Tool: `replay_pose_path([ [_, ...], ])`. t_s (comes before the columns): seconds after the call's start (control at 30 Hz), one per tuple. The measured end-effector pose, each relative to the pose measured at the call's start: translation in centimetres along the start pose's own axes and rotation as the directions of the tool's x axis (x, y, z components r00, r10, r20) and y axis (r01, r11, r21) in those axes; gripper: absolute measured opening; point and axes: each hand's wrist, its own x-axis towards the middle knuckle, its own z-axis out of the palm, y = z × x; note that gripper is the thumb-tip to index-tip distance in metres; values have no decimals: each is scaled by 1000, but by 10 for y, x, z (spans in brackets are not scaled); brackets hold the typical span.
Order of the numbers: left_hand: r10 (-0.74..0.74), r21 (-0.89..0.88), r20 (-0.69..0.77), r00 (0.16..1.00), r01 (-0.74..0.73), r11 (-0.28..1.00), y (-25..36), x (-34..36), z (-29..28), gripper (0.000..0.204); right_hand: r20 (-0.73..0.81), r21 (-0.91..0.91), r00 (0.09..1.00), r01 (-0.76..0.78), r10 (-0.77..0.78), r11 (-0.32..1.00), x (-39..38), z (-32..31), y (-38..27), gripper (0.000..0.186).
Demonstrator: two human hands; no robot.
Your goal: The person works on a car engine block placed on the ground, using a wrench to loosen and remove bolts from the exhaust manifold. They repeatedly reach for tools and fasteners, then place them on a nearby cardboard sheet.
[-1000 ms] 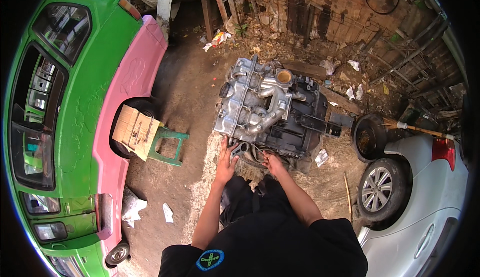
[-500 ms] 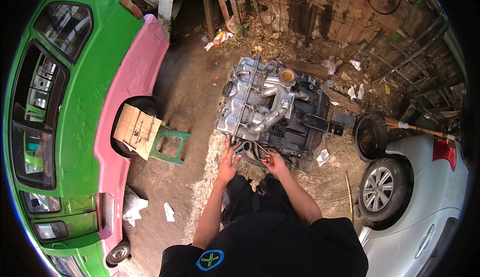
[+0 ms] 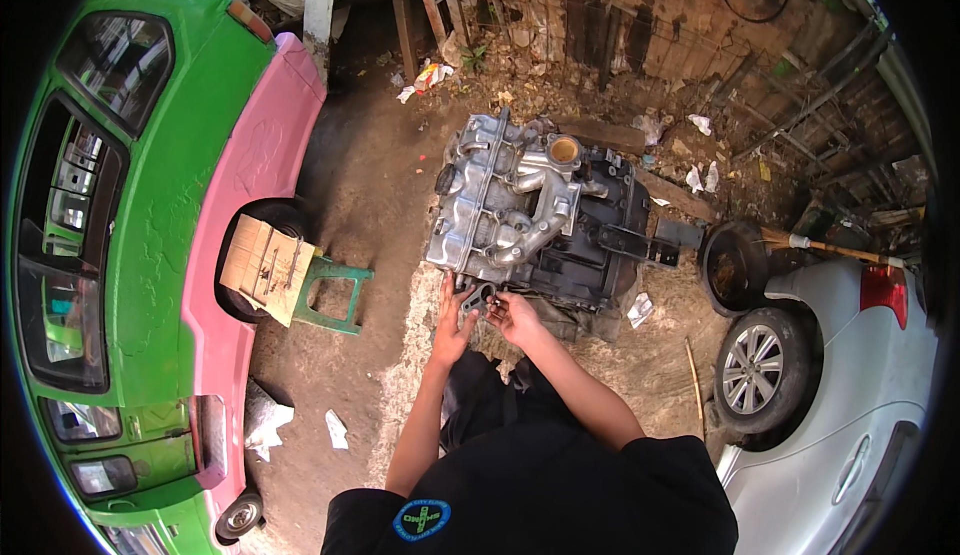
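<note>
A silver and black car engine [image 3: 540, 210] lies on the ground in front of me. At its near side, a small grey metal fitting [image 3: 477, 301] with a round opening sits between the thumb and fingers of my left hand [image 3: 452, 329], whose fingers stretch up to the engine. My right hand [image 3: 520, 319] is closed in a pinch at the right side of the fitting, on a thin bolt that is mostly hidden by the fingertips. Whether the fitting touches the engine I cannot tell.
A green and pink van [image 3: 180, 185] stands at left. Beside it, cardboard [image 3: 262, 265] with thin metal parts lies on a green stool [image 3: 345, 295]. At right are a black basin [image 3: 712, 273], a silver car [image 3: 850, 385] and a stick [image 3: 693, 380]. Paper scraps litter the ground.
My right hand has moved left, bringing the thin bolt up to the fitting. My left hand keeps its hold on the fitting. The whole view has shifted slightly.
</note>
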Motion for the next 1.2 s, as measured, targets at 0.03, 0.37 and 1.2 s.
replay_pose_path([
  [0.03,-13,-19,11,1000,14,1000,-1,0,-1,46,27,-25,999,-20,20,999,1,-1,0,16],
  [0.37,25,-10,-5,1000,-25,1000,0,0,-1,46,3,-316,991,-124,131,941,6,-72,14,19],
  [1.2,-1,31,-8,1000,1,1000,3,-1,-1,42,41,-312,995,97,-89,945,61,-104,-10,27],
])
